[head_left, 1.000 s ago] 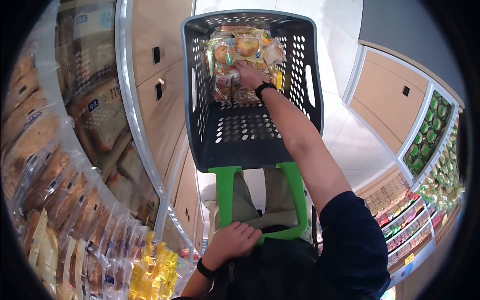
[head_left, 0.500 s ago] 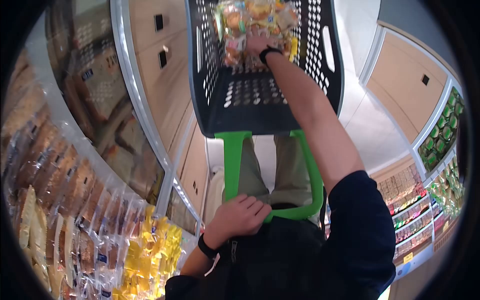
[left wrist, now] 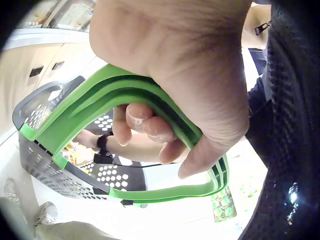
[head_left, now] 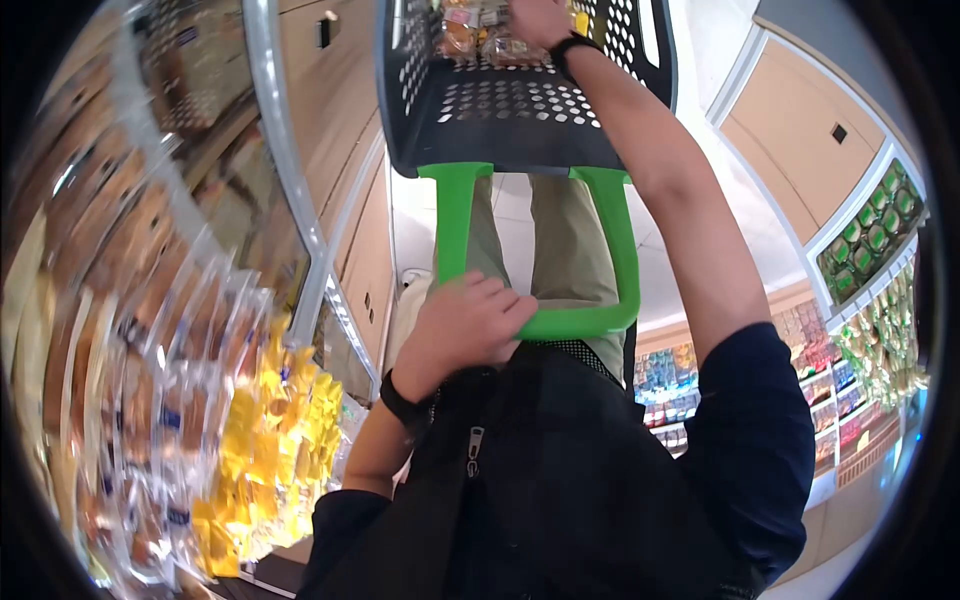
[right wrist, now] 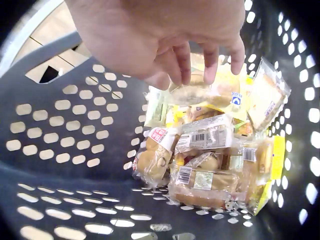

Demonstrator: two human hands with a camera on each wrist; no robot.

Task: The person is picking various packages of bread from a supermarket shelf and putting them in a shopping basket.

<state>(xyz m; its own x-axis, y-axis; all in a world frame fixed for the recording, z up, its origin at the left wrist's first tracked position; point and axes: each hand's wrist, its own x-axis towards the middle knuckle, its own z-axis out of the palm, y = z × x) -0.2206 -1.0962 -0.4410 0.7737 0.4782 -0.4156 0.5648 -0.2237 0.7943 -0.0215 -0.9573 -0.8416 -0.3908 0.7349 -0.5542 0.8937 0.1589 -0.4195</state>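
My left hand (head_left: pixel 468 322) grips the green handle (head_left: pixel 585 322) of the dark basket (head_left: pixel 480 145); in the left wrist view the fingers of that hand (left wrist: pixel 150 125) curl round the green bar (left wrist: pixel 165 102). My right hand (head_left: pixel 540 20) is inside the basket at the top of the head view. Seen from the right wrist, the right hand (right wrist: pixel 165 40) hangs over the pile of packaged breads, fingers pointing down and apart, near a yellow-and-clear packet (right wrist: pixel 215 95). A white-labelled packet (right wrist: pixel 205 134) and a packet of round buns (right wrist: pixel 155 156) lie below it.
Shelves of wrapped bread (head_left: pixel 110 400) and yellow packets (head_left: pixel 270 450) run along the left side. Wooden cabinets (head_left: pixel 800 130) and green-lidded goods (head_left: pixel 872 232) stand at the right. The person's trousered legs (head_left: pixel 575 240) show through the handle.
In the head view the basket and handle have shifted upward, so much of the bread pile is out of frame. My right hand sits higher in view; the left keeps hold of the handle.
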